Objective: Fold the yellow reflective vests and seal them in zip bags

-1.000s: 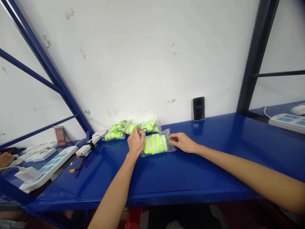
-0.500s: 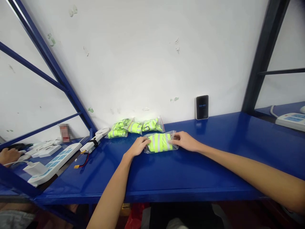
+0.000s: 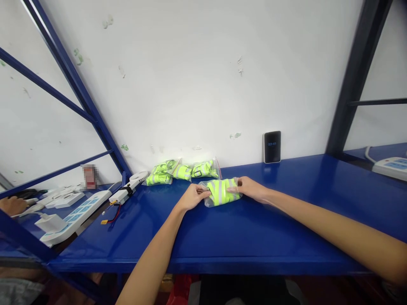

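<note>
A folded neon-yellow reflective vest in a clear plastic bag [image 3: 221, 192] lies over the blue table, held at both ends. My left hand [image 3: 191, 197] grips its left end between thumb and fingers. At the opposite end, my right hand [image 3: 252, 189] closes on the bag, with fingertips partly behind or under the plastic. Silver stripes run across the folded fabric. Just beyond my hands, more bagged yellow vests [image 3: 182, 172] lie in a cluster against the wall, some with red-edged openings.
A small black-screened device [image 3: 272, 147] showing a time leans at the wall. To the left lie a white handheld fan [image 3: 139, 177], a battery lead with a yellow connector [image 3: 104, 221] and a power strip [image 3: 76, 218]. Another person's hand [image 3: 13, 206] is at far left. Blue frame posts flank the table.
Both hands have shifted slightly right with the bagged vest, which now sits more tilted. The camera view has moved a little. The device's display has gone from 22:40 to 22:41.
</note>
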Tool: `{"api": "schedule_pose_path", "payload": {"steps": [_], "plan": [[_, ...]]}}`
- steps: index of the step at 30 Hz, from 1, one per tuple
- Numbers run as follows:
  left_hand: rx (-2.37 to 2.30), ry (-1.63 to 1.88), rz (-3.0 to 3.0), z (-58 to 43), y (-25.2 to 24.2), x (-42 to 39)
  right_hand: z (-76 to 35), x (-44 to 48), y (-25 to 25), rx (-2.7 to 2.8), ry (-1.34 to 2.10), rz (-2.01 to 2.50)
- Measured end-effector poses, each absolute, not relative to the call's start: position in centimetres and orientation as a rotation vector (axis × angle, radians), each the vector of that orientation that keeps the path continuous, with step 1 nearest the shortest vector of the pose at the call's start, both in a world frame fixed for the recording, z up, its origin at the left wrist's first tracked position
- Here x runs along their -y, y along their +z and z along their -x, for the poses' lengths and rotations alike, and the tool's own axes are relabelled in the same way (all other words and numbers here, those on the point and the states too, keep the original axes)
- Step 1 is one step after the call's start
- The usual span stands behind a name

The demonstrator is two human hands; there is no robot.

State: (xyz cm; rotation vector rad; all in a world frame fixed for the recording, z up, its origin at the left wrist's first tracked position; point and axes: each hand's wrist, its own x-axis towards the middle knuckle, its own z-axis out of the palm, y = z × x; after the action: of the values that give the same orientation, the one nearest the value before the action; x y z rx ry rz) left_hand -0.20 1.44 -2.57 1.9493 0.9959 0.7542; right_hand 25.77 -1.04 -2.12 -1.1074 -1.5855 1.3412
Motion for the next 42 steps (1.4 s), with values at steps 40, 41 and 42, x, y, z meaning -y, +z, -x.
{"api": "schedule_pose_path", "payload": {"steps": [40,41,42], "plan": [[-2.339,0.727,-1.941,20.8,1.7,0.7,-35.1,-6.1,-1.5,1.036,1.170,1.281],[-2.395,0.846,-1.977,20.2,1.8,0.8,-35.2,-6.2,-1.6,1.052,1.119,1.259],[-2.416,1.013,-2.028,19.3,1.9,1.0,-35.3,-6.2,-1.8,1.077,1.060,1.230]]}}
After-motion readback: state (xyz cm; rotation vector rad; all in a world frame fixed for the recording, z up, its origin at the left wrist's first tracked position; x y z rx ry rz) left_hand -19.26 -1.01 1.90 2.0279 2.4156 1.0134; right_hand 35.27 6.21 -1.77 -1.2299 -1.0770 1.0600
